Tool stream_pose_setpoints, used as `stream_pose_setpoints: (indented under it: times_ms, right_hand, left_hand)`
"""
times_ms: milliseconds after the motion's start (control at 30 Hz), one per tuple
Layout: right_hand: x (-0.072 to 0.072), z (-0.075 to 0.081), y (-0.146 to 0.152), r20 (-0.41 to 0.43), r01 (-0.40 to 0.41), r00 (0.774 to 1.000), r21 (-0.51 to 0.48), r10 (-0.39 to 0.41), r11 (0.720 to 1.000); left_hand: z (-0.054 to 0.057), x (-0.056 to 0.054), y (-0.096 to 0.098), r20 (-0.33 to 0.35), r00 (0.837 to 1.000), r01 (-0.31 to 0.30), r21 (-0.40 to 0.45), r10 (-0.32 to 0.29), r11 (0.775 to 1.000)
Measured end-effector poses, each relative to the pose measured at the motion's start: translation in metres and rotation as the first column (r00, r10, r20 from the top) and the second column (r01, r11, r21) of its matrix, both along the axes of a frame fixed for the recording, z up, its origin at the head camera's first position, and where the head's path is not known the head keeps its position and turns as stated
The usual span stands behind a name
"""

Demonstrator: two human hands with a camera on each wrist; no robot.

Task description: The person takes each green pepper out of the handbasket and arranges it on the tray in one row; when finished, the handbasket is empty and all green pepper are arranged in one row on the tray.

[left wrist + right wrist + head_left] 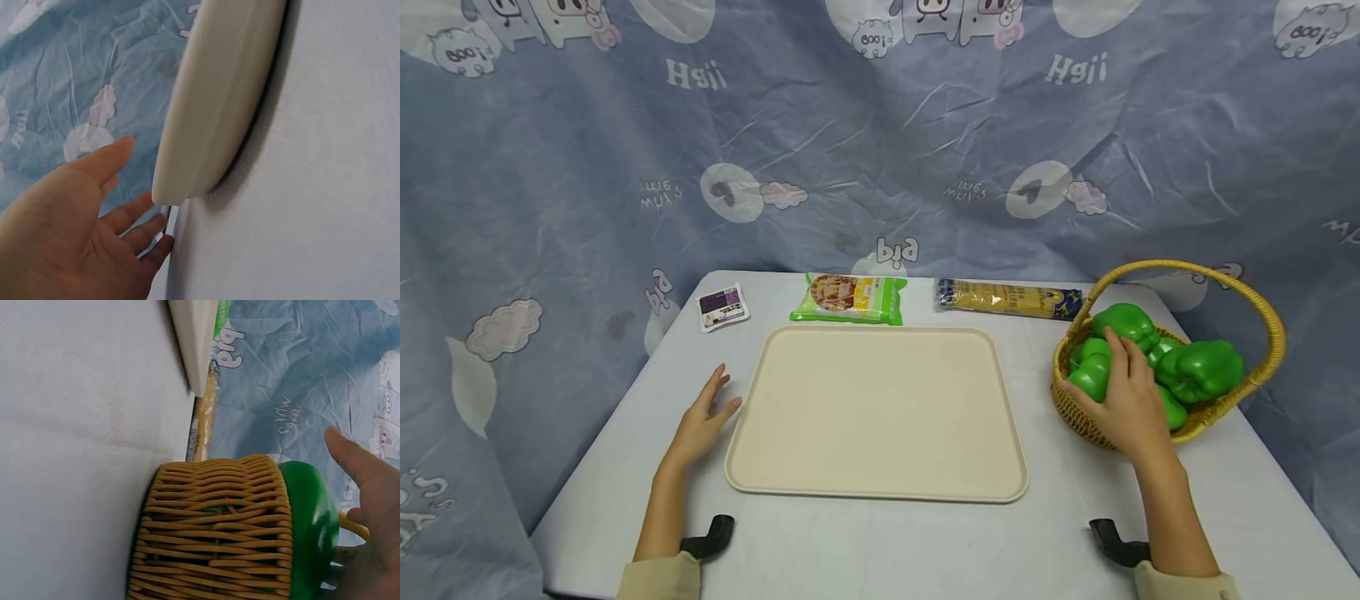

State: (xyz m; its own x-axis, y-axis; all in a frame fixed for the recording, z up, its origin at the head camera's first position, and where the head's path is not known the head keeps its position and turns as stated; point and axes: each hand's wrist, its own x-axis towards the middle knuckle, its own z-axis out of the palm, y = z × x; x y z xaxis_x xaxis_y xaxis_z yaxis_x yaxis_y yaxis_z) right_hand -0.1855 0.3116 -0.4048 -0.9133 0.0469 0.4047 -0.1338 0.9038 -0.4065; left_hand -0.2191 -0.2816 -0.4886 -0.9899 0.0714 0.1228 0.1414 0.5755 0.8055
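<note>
My right hand (1131, 408) is over the wicker basket (1078, 421) at the right, its thumb spread from the fingers. Beneath and around it are several green bell peppers (1202, 369) piled in the basket. In the right wrist view the thumb stands apart from a green pepper (309, 525) at the rim, while the fingers are partly hidden behind that pepper. My left hand (698, 427), fingers loosely extended and holding nothing, is beside the left edge of the beige tray (880, 408). The left wrist view shows its fingertips close to the tray's side (212, 106).
Along the back of the white table (880, 550) lie a small white packet with a dark label (722, 307), a green food package (850, 298) and a long yellow-and-blue packet (1009, 299). The basket's tall handle (1187, 265) arches over the peppers. A printed cloth (880, 125) hangs behind.
</note>
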Motion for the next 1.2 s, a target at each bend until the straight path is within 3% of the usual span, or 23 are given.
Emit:
stream_pose_setpoints:
  times_ms: [233,567,900,1200]
  right_hand:
    - [-0.005,-0.008,-0.003,0.018,0.035,0.999,0.067,-0.036,0.997]
    - [-0.005,-0.015,-0.004,-0.023,0.057,0.998,0.096,-0.055,0.994]
    - [-0.005,-0.018,-0.004,-0.130,0.076,0.989,0.061,-0.067,0.995]
    - [0.003,-0.019,-0.008,-0.281,0.092,0.954,-0.066,-0.108,0.994]
  left_hand:
    - [-0.006,-0.001,-0.002,0.038,0.999,0.016,-0.062,-0.013,0.998]
    - [-0.012,0.002,0.001,0.076,0.997,0.022,-0.115,-0.013,0.993]
    - [-0.011,0.003,0.002,0.068,0.998,0.023,-0.108,-0.016,0.994]
    - [-0.012,0.002,0.002,0.070,0.997,0.019,-0.096,-0.012,0.995]
